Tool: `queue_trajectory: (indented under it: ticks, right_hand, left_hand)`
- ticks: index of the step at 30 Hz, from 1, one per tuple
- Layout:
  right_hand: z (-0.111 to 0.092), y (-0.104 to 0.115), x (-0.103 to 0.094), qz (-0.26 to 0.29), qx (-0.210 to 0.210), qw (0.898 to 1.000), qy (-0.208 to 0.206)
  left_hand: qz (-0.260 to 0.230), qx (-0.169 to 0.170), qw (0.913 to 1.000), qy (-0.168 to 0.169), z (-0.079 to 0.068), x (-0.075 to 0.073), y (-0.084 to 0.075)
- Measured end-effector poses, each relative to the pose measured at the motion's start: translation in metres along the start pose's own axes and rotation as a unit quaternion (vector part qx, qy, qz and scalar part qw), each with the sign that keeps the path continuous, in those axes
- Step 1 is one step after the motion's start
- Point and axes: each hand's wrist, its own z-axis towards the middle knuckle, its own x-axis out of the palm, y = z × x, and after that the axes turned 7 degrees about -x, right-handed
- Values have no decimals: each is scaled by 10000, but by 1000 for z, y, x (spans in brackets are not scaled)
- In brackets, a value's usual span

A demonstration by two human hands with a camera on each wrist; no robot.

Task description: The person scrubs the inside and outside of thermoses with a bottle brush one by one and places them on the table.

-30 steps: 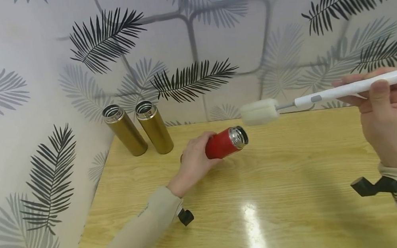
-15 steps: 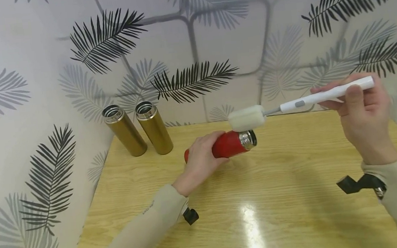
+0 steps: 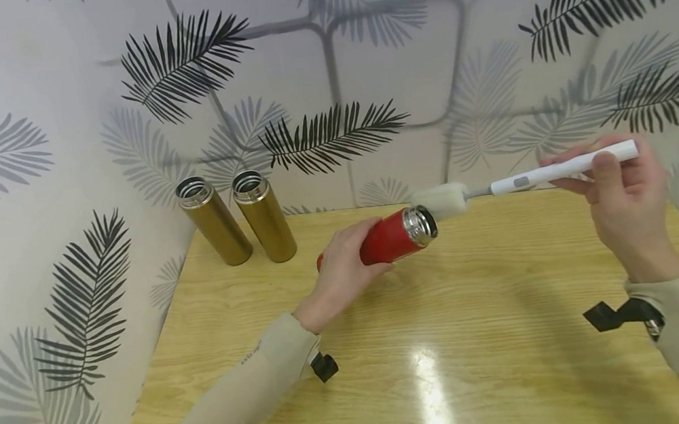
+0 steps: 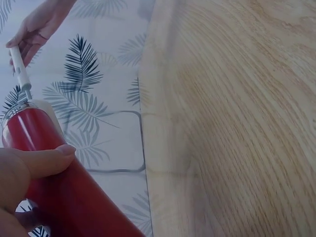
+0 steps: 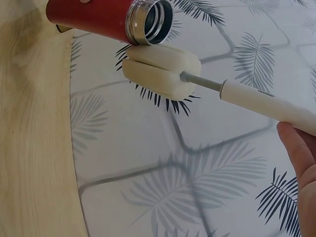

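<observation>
My left hand [image 3: 345, 269] grips a red thermos flask [image 3: 386, 240] round its body. The flask tilts to the right, its bare metal mouth uncapped and turned toward my right hand [image 3: 631, 211]. That hand pinches the white handle of a bottle brush [image 3: 562, 168] between thumb and fingers. In the head view the cream sponge head [image 3: 447, 200] lies just behind the flask's mouth and is partly covered by it. From the right wrist, the sponge head [image 5: 160, 71] shows outside the flask, right at its rim [image 5: 148, 22]. The left wrist view shows my thumb [image 4: 52, 160] across the red body.
Two gold flasks [image 3: 214, 224] [image 3: 264, 219] stand uncapped and upright at the back left of the wooden table [image 3: 480, 335]. Behind the table's far edge rises a wall [image 3: 387, 64] patterned with leaves. Black camera mounts [image 3: 622, 316] sit on both wrists.
Over the second, my right hand has come left with the brush, and the sponge has dropped behind the flask's mouth. The red flask has shifted slightly right, its mouth dipping and then lifting again.
</observation>
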Motion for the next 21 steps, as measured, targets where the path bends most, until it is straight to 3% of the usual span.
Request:
queue_trajectory:
  ticks: [7,18,21]
  right_hand:
    - [-4,6,-7,-765,258,9966,143]
    - [-8,11,-7,-506,374,9980,59]
    - [-8,13,-7,-648,385,9971,130]
  left_hand:
    - [213,104,9995,-208,1,0,1]
    - [220,-45,9995,-230,7,-1,4]
    - [272,-102,9993,-244,10,-1,5]
